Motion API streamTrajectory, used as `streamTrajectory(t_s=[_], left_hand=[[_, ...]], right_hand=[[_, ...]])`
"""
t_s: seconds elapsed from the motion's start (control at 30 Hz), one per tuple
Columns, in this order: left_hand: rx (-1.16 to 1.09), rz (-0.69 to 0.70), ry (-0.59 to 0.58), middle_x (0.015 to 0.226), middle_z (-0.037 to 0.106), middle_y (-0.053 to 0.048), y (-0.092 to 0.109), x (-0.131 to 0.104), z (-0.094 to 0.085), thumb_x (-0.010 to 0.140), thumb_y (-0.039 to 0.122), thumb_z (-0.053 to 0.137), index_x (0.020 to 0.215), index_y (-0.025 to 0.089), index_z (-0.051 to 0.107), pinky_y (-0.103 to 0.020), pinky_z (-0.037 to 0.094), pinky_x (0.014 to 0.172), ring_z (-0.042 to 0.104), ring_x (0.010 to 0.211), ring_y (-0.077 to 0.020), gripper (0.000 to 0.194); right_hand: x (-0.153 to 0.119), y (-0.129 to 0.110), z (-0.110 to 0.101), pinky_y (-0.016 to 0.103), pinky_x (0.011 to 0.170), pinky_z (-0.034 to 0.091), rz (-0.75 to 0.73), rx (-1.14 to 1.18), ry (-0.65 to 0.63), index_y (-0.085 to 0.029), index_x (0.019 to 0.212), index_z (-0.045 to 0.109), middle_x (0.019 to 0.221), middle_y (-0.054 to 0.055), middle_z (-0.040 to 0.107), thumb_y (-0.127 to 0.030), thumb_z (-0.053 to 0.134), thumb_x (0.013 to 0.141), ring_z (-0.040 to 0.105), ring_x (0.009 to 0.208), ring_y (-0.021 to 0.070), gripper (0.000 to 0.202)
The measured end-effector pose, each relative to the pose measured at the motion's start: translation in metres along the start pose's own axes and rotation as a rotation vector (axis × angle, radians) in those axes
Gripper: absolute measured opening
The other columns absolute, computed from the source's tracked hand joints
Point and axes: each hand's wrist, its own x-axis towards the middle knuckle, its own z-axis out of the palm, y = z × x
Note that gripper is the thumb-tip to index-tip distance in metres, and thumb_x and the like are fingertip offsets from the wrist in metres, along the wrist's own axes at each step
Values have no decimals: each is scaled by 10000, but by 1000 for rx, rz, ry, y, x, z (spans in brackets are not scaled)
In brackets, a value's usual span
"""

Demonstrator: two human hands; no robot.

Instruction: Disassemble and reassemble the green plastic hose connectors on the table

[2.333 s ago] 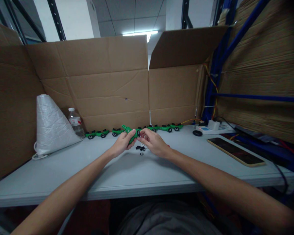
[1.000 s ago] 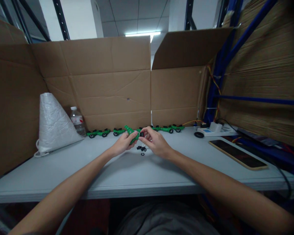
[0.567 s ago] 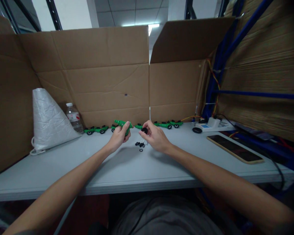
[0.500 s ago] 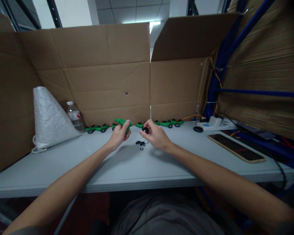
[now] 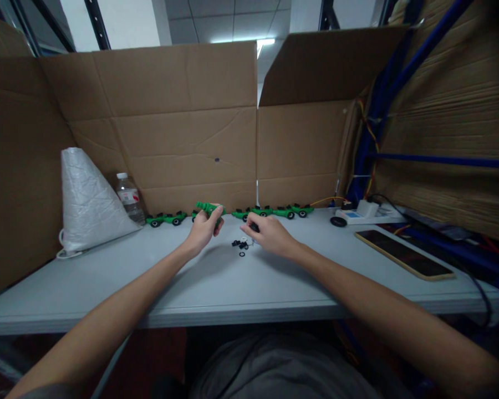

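Note:
My left hand (image 5: 203, 227) is closed on a green toy car body (image 5: 208, 208), raised a little over the white table. To its right, my right hand (image 5: 268, 233) is pinched around a small black wheel (image 5: 254, 227), which the fingers partly cover. Several small black parts (image 5: 239, 244) lie on the table between and below the hands, with a black ring (image 5: 242, 254) just in front of them. Behind the hands, green toy cars with black wheels (image 5: 166, 219) stand in a row along the cardboard.
On the left of the table (image 5: 233, 293) are a silvery bag (image 5: 89, 205) and a water bottle (image 5: 128, 197). To the right lie a phone (image 5: 403, 255), a round black disc (image 5: 338, 221) and a power strip (image 5: 370, 213) with cables. Cardboard walls (image 5: 183, 144) enclose the back and sides.
My right hand has turned and lowered slightly, so its fingers now cover more of the black wheel. My left hand still holds the green body. The camera view has shifted slightly.

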Motion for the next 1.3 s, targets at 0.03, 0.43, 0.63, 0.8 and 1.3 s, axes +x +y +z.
streamTrajectory(t_s=[0.03,0.43,0.63,0.8,1.3], left_hand=[[-2,-5,0,589,506,58,0,0,0,927,661,654,987,180,561,-204,333,422,449,447,-88,494],[0,-72,-26,590,502,51,-1,-2,0,933,650,649,971,175,569,-195,328,428,432,460,-87,484],[-17,-146,-60,673,527,31,2,-7,3,891,685,682,1005,139,634,-207,350,453,450,508,-84,559],[43,-145,-108,739,561,2,-2,-6,3,883,696,684,966,125,674,-230,385,497,479,560,-94,577],[-236,-242,-110,733,550,-3,7,-3,3,870,725,687,842,175,546,-215,299,490,444,579,-96,568]], right_hand=[[-1,1,1,292,606,271,-5,-14,-30,-228,896,645,688,9,638,-413,607,1031,539,606,180,232],[-10,0,3,303,614,298,-123,-158,-289,-234,907,734,773,71,722,-556,703,954,617,674,227,326],[-10,-1,1,305,602,273,-138,-198,-340,-233,913,718,787,76,727,-623,709,926,622,689,235,390],[-8,-8,-2,299,617,282,-111,-207,-339,-231,963,677,790,59,723,-652,591,1000,644,734,233,432],[1,5,-19,331,760,419,225,-532,-272,-201,1171,622,1112,145,768,-426,403,1115,732,1001,308,320]])
